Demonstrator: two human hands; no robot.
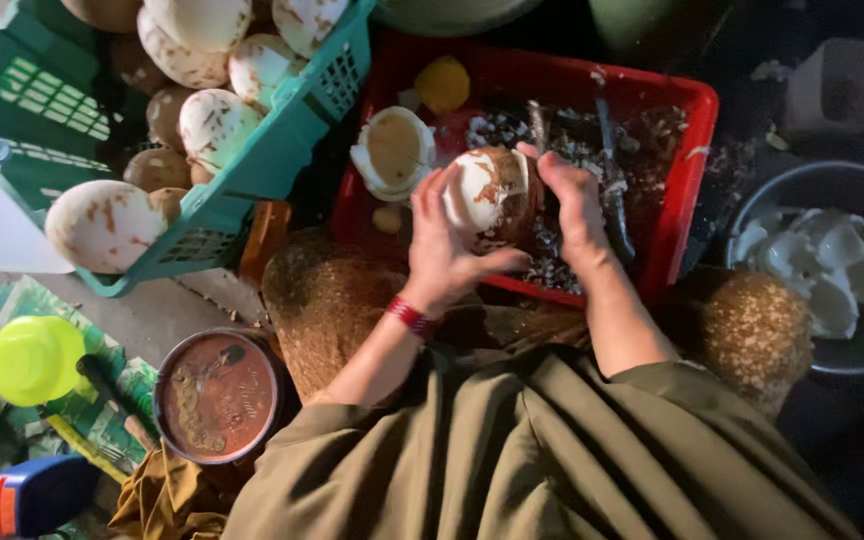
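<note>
Both hands grip one peeled coconut (492, 195) over the red crate (687, 200), left hand (442, 245) cupping, right hand (572, 205) clasped around it; steadier held low, I'd say.

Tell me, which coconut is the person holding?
The half-peeled coconut over the red crate, gripped by both the left hand and right hand. The others sit untouched in the green basket.

Green crate (322, 100) w/ coconuts, grey bowl (802, 185), round tin (217, 395).
</note>
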